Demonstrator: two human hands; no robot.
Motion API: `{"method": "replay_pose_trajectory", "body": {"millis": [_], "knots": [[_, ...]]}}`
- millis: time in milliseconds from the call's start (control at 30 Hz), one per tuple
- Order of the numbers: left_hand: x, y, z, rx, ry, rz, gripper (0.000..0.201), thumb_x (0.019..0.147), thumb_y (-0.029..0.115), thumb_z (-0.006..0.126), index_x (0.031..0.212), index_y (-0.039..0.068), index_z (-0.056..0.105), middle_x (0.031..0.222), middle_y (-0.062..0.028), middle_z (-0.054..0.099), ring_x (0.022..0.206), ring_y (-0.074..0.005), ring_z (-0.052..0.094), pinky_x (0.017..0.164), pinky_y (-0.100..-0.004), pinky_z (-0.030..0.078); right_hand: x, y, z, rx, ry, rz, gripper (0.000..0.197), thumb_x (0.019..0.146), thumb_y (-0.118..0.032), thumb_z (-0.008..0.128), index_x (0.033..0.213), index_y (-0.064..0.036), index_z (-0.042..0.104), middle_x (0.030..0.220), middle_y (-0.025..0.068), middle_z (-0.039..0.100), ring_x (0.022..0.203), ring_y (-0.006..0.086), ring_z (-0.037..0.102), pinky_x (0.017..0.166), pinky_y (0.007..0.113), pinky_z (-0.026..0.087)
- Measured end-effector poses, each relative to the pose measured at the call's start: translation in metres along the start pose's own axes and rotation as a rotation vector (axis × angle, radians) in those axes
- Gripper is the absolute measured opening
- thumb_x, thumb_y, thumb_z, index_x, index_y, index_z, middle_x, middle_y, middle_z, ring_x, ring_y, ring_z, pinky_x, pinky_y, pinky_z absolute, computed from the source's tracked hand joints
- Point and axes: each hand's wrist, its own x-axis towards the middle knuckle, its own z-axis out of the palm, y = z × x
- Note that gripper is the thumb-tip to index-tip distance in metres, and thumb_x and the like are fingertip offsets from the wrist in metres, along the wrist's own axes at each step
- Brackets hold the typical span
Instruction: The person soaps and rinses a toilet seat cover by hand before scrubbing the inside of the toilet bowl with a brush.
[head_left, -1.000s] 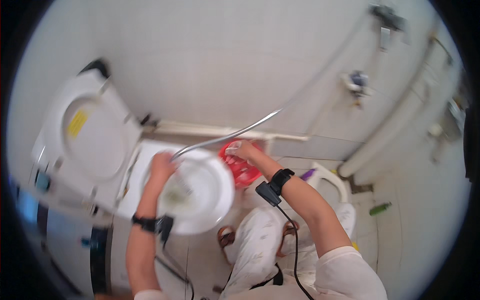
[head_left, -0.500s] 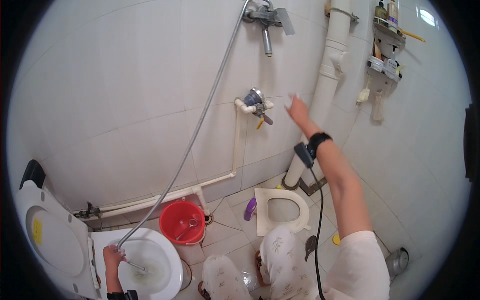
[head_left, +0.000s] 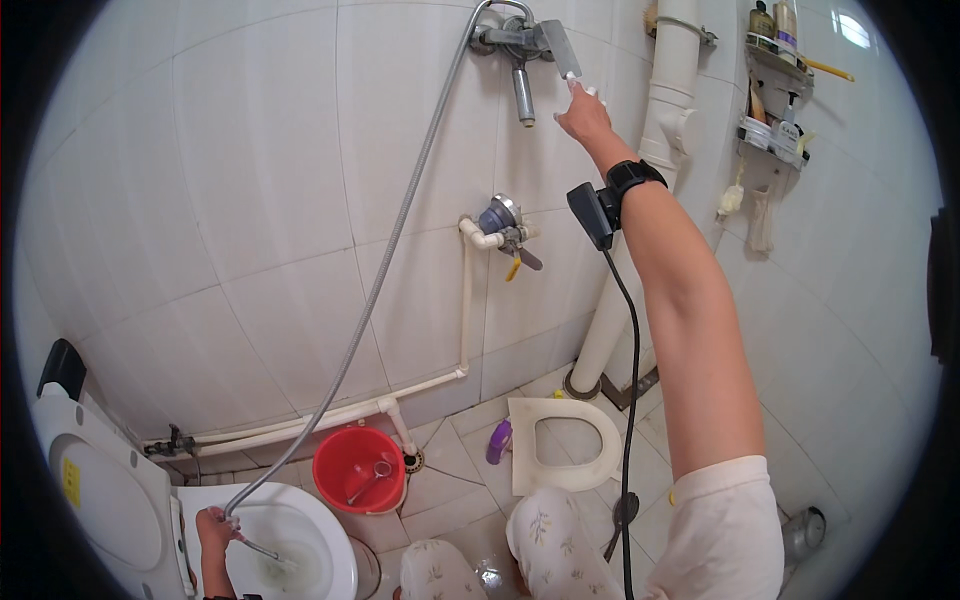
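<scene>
My left hand (head_left: 215, 528) is closed around the grey metal shower hose (head_left: 390, 250) above the toilet bowl (head_left: 340, 540). Past my fingers, a thin grey end piece (head_left: 262, 549) points down into the water; I cannot make out its tip. The hose runs up to the wall-mounted shower mixer tap (head_left: 520, 38). Up there, my right hand (head_left: 587, 112) reaches to the tap's flat lever (head_left: 560, 48), a fingertip at its lower end and the thumb held apart. It grips nothing.
A red bucket (head_left: 328, 490) with a round-headed handled thing inside stands beside the toilet. On the floor lie a loose toilet seat (head_left: 525, 450) and a purple bottle (head_left: 498, 442). A black cable (head_left: 634, 400) hangs from my right wrist. White pipes (head_left: 668, 90) line the wall.
My right hand has risen from beside the lower valve to the mixer tap's lever. The left hand still holds the hose over the bowl, its end piece tipped slightly lower.
</scene>
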Motion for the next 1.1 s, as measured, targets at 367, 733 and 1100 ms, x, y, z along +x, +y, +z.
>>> {"method": "replay_pose_trajectory", "body": {"millis": [367, 733, 1100], "knots": [[-0.002, 0.021, 0.016, 0.005, -0.046, 0.039, 0.018, 0.063, -0.013, 0.059, 0.067, -0.007, 0.043, 0.057, -0.0129, 0.052, 0.044, -0.0236, 0.057, 0.034, -0.0343, 0.05, 0.018, 0.011, 0.009, 0.107, -0.008, -0.063, 0.063, 0.069, -0.026, 0.064, 0.125, -0.0176, 0.036, 0.113, 0.0201, 0.046, 0.103, 0.0353, 0.049, 0.087, 0.04, 0.041], [-0.003, 0.015, 0.017, 0.058, -0.064, 0.041, 0.018, 0.064, -0.012, 0.06, 0.063, -0.005, 0.043, 0.056, -0.012, 0.05, 0.045, -0.0245, 0.057, 0.035, -0.0354, 0.05, 0.024, 0.011, 0.003, 0.17, -0.074, -0.027, 0.071, 0.065, -0.028, 0.067, 0.125, -0.0104, 0.035, 0.11, 0.0209, 0.052, 0.103, 0.0334, 0.05, 0.087, 0.038, 0.041], [-0.005, 0.021, 0.007, -0.037, -0.038, -0.017, 0.019, 0.064, -0.011, 0.061, 0.065, -0.007, 0.043, 0.055, -0.0141, 0.051, 0.046, -0.026, 0.058, 0.034, -0.0351, 0.049, 0.022, 0.017, 0.014, 0.195, -0.063, 0.062, 0.075, 0.065, -0.029, 0.068, 0.125, -0.0052, 0.032, 0.112, 0.0204, 0.051, 0.102, 0.0333, 0.051, 0.086, 0.038, 0.041]]}}
